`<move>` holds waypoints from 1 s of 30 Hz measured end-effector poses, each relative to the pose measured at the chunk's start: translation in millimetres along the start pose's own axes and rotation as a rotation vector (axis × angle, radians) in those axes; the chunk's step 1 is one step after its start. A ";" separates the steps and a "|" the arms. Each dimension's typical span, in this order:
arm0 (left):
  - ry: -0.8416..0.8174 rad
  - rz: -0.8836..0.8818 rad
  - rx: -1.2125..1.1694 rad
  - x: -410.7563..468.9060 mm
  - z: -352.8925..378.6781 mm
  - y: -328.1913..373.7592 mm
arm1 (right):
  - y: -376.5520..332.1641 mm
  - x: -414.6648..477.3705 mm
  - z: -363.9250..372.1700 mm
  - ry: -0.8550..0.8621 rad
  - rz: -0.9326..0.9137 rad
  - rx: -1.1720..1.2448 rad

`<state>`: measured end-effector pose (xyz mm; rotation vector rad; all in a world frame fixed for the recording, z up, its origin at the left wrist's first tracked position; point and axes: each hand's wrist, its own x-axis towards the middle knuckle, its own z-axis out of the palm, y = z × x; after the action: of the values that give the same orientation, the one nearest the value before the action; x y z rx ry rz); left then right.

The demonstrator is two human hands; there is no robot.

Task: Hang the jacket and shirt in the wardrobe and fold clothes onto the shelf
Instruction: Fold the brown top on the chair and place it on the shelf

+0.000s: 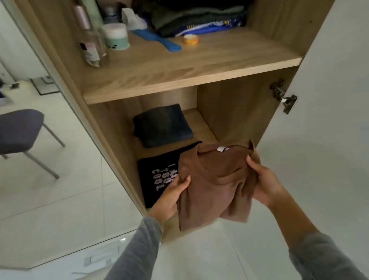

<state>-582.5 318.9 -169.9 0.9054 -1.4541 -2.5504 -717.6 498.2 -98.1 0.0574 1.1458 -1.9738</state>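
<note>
I've got the folded brown tee (214, 187) pinched at both side edges, left hand (174, 195) & right hand (263, 182), collar end pointing in. It's held at the lower shelf (206, 131) mouth, over the black printed tee (157, 178). I reckon the bare board lies fwd-right, right hand nearer.

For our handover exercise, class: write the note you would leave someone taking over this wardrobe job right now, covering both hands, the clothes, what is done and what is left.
Left hand grips the left edge of the folded brown top; right hand grips its right edge.
The top is held at the front of the lower shelf, partly over a black printed T-shirt; a dark folded garment lies behind that.
Done: those two lie folded on the shelf.
Left: set the brown top down. Jacket and shirt are out of view.
</note>
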 end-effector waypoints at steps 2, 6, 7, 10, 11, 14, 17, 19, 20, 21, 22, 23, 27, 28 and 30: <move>0.097 0.043 0.004 16.2 5.0 -2.4 | -3.0 14.0 1.5 -0.023 0.039 -0.011; 0.295 0.072 0.063 47.6 -12.4 2.6 | 0.7 46.3 7.2 -0.062 0.166 -0.104; 0.326 0.091 0.101 53.1 -19.5 9.2 | 3.2 52.9 11.4 -0.098 0.184 -0.120; 0.419 0.178 0.283 74.9 -41.4 40.4 | 17.6 71.5 27.1 -0.258 0.223 -0.118; 0.462 0.205 0.324 82.3 -45.8 53.8 | 22.5 77.2 31.9 -0.292 0.210 -0.094; 0.613 0.254 0.249 111.0 -59.8 75.5 | 38.3 97.9 46.4 -0.340 0.169 0.051; 0.713 0.174 0.157 125.7 -77.6 44.8 | 45.9 111.2 67.9 -0.328 0.095 0.141; 0.681 0.054 0.096 124.0 -84.2 2.9 | 47.2 123.4 79.6 -0.277 0.063 0.209; 0.666 -0.009 0.056 116.9 -81.8 -16.8 | 46.7 128.6 83.9 -0.252 0.054 0.246; 0.666 -0.075 -0.017 112.9 -79.3 -36.0 | 45.8 135.3 86.4 -0.226 0.048 0.282; 0.657 -0.135 -0.116 106.6 -72.2 -52.8 | 44.3 140.9 87.5 -0.202 0.048 0.312; 0.604 -0.194 -0.229 101.8 -64.6 -67.5 | 42.1 146.4 88.8 -0.183 0.047 0.337; 0.371 -0.340 -0.616 98.6 -28.6 -77.2 | 38.0 161.6 90.6 -0.141 0.039 0.404; 0.342 -0.324 -0.672 102.7 -24.8 -72.3 | 37.6 163.9 90.9 -0.138 0.034 0.412; 0.282 -0.278 -0.749 107.1 -19.6 -59.5 | 36.9 167.1 91.2 -0.150 0.016 0.429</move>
<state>-647.4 300.6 -274.0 1.2868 -0.2529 -2.6518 -770.3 316.3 -140.2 0.1396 0.6112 -2.1386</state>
